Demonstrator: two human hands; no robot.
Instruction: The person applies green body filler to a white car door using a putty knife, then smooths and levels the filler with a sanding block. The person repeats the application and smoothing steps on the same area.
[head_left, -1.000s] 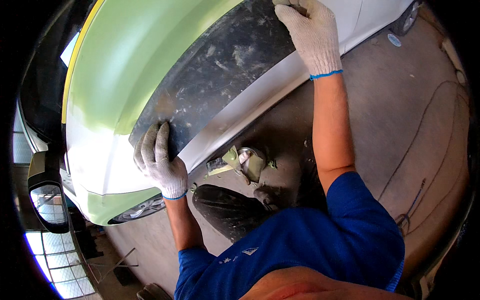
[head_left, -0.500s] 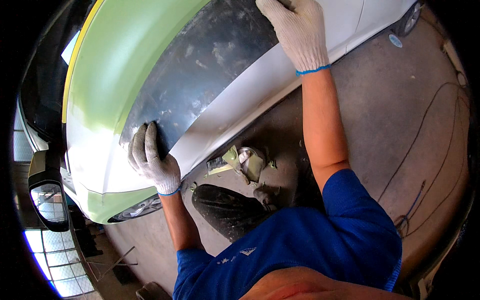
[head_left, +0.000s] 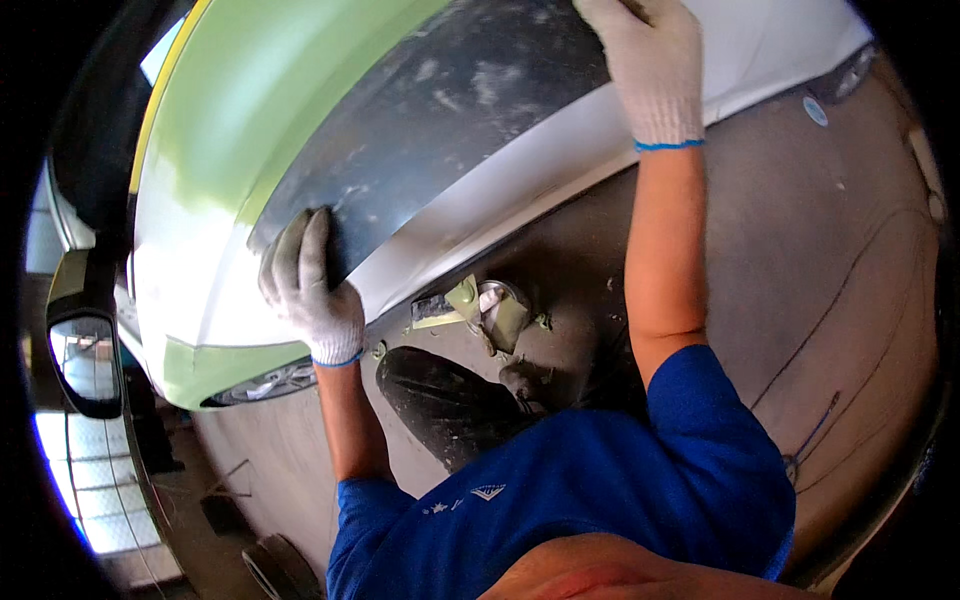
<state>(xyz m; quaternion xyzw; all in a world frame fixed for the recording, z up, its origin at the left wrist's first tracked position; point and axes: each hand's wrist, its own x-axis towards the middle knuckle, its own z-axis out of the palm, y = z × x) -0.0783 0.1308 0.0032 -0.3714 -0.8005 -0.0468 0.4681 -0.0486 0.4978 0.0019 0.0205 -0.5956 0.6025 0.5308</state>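
A long dark scuffed sheet (head_left: 430, 130) lies across the side of a white car (head_left: 180, 290), over a pale green coated area (head_left: 240, 100). My left hand (head_left: 312, 285), in a white knit glove with grey fingers, is closed over the sheet's near left end. Its fingertips rest on the dark surface and its thumb is hidden. At the far right end, my gloved right hand (head_left: 655, 70) grips the sheet. The upper edge of the view cuts off its fingers.
On the floor by my knee sits a round container (head_left: 510, 310) with green-smeared scrapers and a white lump. A wheel (head_left: 265, 388) shows under the car. Thin hoses (head_left: 840, 300) run along the floor at right. A side mirror (head_left: 85, 360) stands at far left.
The view has shifted slightly. Both hands and the dark sheet appear a little higher, the right hand also further right. Both hands keep the same places on the sheet.
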